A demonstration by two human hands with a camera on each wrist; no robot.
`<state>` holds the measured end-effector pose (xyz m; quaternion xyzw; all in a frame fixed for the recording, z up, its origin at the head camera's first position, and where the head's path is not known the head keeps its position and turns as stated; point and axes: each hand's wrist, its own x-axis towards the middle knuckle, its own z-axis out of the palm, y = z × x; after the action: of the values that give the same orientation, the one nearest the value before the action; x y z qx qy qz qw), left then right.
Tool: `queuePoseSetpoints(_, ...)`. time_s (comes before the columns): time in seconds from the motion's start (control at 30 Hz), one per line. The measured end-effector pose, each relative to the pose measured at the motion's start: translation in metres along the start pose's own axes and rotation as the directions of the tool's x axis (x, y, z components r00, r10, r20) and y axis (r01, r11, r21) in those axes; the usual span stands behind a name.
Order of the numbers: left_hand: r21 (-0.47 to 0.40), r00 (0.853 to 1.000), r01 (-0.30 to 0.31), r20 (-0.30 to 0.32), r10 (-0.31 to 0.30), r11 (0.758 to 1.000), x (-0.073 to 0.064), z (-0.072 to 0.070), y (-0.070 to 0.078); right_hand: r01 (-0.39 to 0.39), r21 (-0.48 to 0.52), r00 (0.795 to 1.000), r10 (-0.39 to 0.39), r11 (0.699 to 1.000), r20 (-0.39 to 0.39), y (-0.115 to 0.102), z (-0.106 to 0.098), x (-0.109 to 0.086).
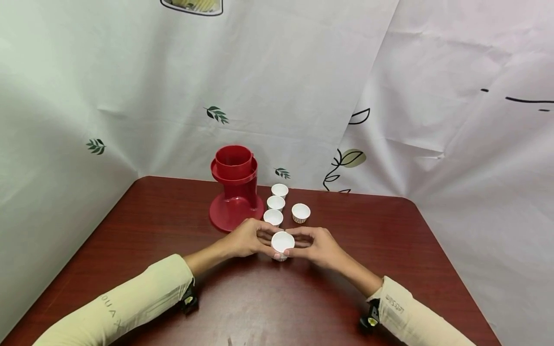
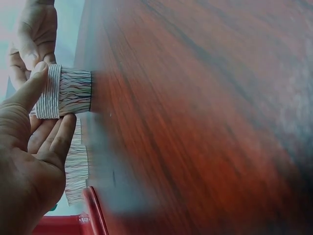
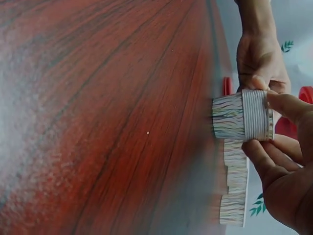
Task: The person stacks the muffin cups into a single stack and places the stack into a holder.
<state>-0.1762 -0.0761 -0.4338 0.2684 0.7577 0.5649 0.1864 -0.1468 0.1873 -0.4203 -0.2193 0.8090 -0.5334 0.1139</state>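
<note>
A stack of nested paper cups [image 1: 283,241], white inside with thin wavy coloured lines outside, stands upright between both hands. Several rims show one above another in the left wrist view's cup stack [image 2: 63,92]. My left hand [image 1: 247,239] pinches it from the left, thumb at the near side and fingers behind. From the right, my right hand [image 1: 323,249] grips the same stack with thumb and fingers. Whether the base touches the table cannot be told. Just beyond the hands, three cups make a row, the nearest cup [image 1: 273,217] partly behind the left fingers.
Right of the row stands a separate paper cup [image 1: 300,212]. A red plastic holder [image 1: 237,211] with a round base and cylinders on top is at the back left. The dark red wooden table [image 1: 268,307] meets a white printed cloth [image 1: 277,96] behind.
</note>
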Motion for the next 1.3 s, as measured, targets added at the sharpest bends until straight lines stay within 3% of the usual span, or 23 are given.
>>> queuePoseSetpoints(0.23, -0.023, 1.000, -0.005, 0.015, 0.005, 1.000, -0.001, -0.002, -0.002, 0.027, -0.097, 1.000, -0.028, 0.995, -0.005, 0.004, -0.002, 0.002)
queuePoseSetpoints(0.5, -0.024, 1.000, -0.019, 0.006, 0.019, 1.000, 0.000, -0.003, -0.003, -0.005, -0.087, 1.000, 0.006, 0.996, 0.001, 0.005, -0.002, 0.004)
queuePoseSetpoints(0.73, 0.003, 1.000, -0.025, -0.014, 0.025, 1.000, 0.000, -0.002, -0.003, 0.000, -0.150, 1.000, -0.002, 0.989, -0.019, 0.006, -0.003, 0.005)
queuePoseSetpoints(1.0, 0.013, 0.999, -0.027, -0.036, 0.028, 1.000, 0.001, -0.001, -0.002, -0.006, -0.068, 1.000, 0.006, 0.998, 0.006, 0.002, -0.003, 0.005)
queuePoseSetpoints(1.3, 0.034, 0.999, -0.004, -0.038, 0.005, 0.999, 0.001, -0.003, 0.001, -0.020, -0.066, 1.000, 0.020, 0.998, 0.003, -0.001, -0.011, 0.008)
